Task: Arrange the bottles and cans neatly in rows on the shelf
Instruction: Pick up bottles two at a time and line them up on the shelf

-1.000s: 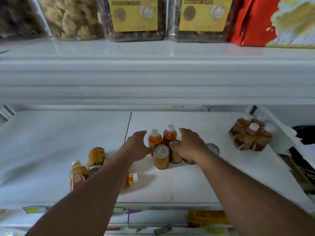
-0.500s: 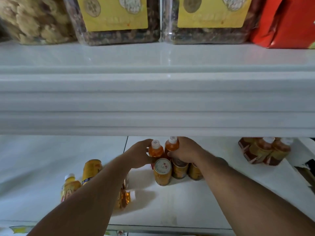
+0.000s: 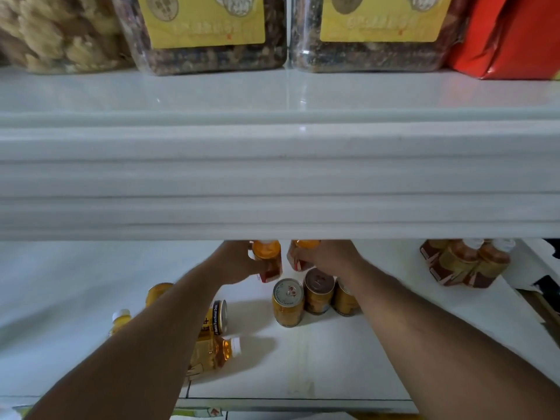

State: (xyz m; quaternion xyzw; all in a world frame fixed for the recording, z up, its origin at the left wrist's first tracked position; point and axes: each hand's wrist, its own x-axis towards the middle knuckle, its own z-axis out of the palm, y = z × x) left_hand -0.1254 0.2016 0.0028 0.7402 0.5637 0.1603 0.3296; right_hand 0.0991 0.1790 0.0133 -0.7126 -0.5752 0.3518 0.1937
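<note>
On the white lower shelf [image 3: 348, 359], left hand [image 3: 239, 265] and right hand [image 3: 327, 257] each have fingers wrapped around an orange plastic bottle [image 3: 266, 256]; both bottles should slide back upright, level behind the gold cans [image 3: 288, 301].

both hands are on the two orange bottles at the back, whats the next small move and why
Probably set them down upright side by side just behind the three standing cans, making a second row. The left hand and right hand each grip an orange bottle, both already close above that spot.

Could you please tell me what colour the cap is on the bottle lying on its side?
White, on the lying bottle; seen in the head view.
</note>
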